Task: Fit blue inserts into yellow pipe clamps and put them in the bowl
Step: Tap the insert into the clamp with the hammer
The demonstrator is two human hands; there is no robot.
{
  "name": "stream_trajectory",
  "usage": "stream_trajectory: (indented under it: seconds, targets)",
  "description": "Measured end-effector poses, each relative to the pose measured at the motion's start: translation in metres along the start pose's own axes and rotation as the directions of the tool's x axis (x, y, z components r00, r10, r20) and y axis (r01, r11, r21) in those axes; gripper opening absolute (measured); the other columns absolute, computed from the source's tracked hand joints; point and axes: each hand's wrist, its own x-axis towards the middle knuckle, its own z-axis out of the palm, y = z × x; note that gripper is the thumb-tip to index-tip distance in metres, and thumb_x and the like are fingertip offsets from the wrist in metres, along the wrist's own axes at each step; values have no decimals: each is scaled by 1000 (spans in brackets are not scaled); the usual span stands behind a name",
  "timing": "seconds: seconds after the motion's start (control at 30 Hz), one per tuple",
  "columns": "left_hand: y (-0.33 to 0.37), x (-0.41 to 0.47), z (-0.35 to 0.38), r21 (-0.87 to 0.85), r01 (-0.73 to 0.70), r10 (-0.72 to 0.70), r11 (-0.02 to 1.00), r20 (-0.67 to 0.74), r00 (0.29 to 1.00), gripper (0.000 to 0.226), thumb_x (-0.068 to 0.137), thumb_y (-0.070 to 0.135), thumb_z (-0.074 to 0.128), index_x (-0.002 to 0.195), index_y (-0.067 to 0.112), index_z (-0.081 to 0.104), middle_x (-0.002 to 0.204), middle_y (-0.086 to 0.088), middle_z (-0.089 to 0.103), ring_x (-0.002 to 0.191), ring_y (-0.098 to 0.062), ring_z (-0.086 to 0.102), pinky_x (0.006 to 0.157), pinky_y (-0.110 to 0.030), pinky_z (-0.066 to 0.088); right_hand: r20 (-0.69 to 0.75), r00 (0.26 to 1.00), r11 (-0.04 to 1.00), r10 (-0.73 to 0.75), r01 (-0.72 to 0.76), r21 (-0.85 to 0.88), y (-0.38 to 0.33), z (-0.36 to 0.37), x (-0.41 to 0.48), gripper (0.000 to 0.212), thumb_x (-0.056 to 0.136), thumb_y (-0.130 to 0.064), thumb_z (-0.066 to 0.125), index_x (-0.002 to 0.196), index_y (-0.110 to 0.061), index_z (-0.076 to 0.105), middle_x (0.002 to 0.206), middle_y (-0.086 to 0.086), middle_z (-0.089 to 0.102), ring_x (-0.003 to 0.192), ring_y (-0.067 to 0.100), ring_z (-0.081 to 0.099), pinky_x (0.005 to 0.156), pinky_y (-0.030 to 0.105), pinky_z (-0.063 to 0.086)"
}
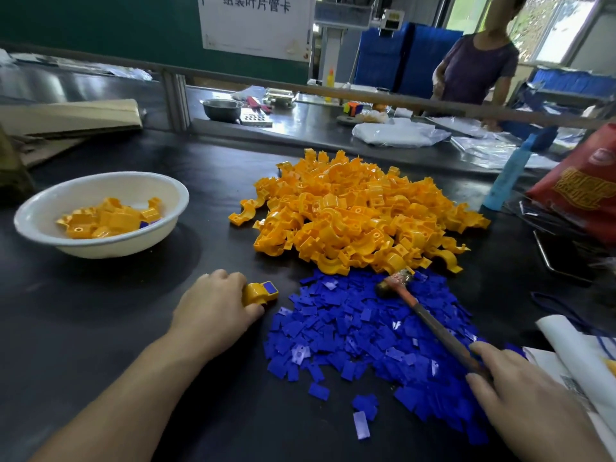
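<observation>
Dark tabletop (116,345). Yellow pipe clamp (255,295), blue insert (270,289) apparently seated in its top, is held near the middle by the left hand (216,305), fingers curled round it. Hammer (433,323) is gripped by the handle in the right hand (513,381), its head laid on the heap of blue inserts (350,335) toward the near edge. Heap of yellow clamps (360,215) is piled just beyond. White bowl (110,250), holding clamps, is set toward the left edge.
</observation>
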Motion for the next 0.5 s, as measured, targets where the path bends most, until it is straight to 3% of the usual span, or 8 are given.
stream_trajectory:
  seconds: [0.07, 0.13, 0.23, 0.33, 0.4, 0.5]
  targets:
    - [-2, -8, 10, 13, -56, 57, 998, -103, 993, 49, 84, 64, 56, 122, 32, 58, 107, 8, 57, 100, -12, 50, 78, -29, 46, -21, 1000, 999, 1, 0, 35, -5, -5, -2, 32, 95, -41, 42, 127, -41, 39, 108, -11, 50, 107, 8, 52, 81, 26, 41]
    - [-6, -12, 17, -15, -88, 84, 996, -192, 978, 50, 86, 63, 54, 124, 33, 59, 108, 9, 58, 102, -13, 50, 78, -29, 44, -11, 1000, 964, 21, -17, 266, -12, -8, -5, 19, 95, -33, 44, 111, -42, 49, 92, -9, 54, 87, 11, 55, 75, 32, 42]
    - [-7, -12, 23, -2, -116, 112, 993, -237, 965, 55, 87, 63, 50, 132, 31, 56, 111, 8, 58, 104, -14, 50, 81, -30, 45, 58, 998, 789, 24, -55, 612, -34, -18, -13, 14, 88, -36, 45, 94, -47, 52, 68, 1, 62, 60, 20, 61, 62, 44, 54]
    - [-6, -12, 27, 12, -125, 123, 992, -256, 959, 59, 88, 63, 49, 137, 30, 53, 116, 7, 58, 107, -14, 50, 84, -30, 46, 106, 989, 716, -101, -1, 698, -61, -24, -23, 16, 86, -47, 43, 100, -54, 46, 63, -1, 64, 46, 13, 59, 46, 29, 51]
    - [-8, -12, 28, -4, -121, 115, 993, -274, 955, 56, 88, 63, 50, 133, 29, 57, 113, 7, 59, 105, -14, 51, 83, -30, 46, 56, 976, 746, -209, 122, 654, -74, -24, -20, 14, 92, -45, 45, 105, -52, 44, 72, -8, 64, 59, 1, 59, 51, 19, 46]
    - [-8, -10, 28, 19, -108, 109, 994, -272, 956, 54, 89, 64, 46, 131, 31, 58, 111, 8, 57, 104, -13, 49, 83, -28, 45, -3, 946, 801, -324, 276, 531, -92, -29, -17, 24, 95, -44, 45, 117, -48, 39, 83, -18, 56, 86, -12, 50, 71, 13, 43]
